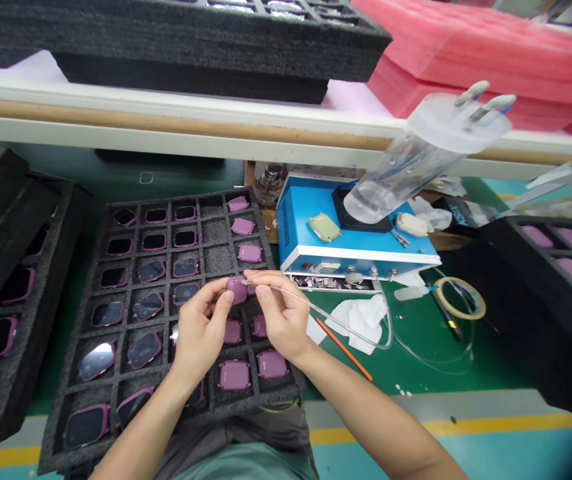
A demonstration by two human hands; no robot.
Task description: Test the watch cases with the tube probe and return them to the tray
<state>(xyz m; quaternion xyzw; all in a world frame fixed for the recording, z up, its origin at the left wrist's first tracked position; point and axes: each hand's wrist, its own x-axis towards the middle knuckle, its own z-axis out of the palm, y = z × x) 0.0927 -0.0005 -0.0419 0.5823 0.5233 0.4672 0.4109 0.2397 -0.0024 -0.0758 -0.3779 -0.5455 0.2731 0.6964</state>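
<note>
A small purple watch case [237,291] is gripped between the thumb and fingers of my left hand [200,327]. My right hand [283,317] pinches the end of a thin clear tube [346,325], its tip against or very near the case. The tube runs back toward the front of a blue machine [361,250]. Below my hands lies a black foam tray [217,259] divided into compartments. Dark-screened purple watches [107,314] fill its left columns, and purple cases [235,375] lie in the right columns.
A tilted clear cylinder [391,170] and a pale green watch case [325,227] rest on the machine. White tissue [359,320], an orange stick [343,349] and a tape roll [461,298] lie to the right. More foam trays [61,267] flank the bench; a shelf [166,137] crosses above.
</note>
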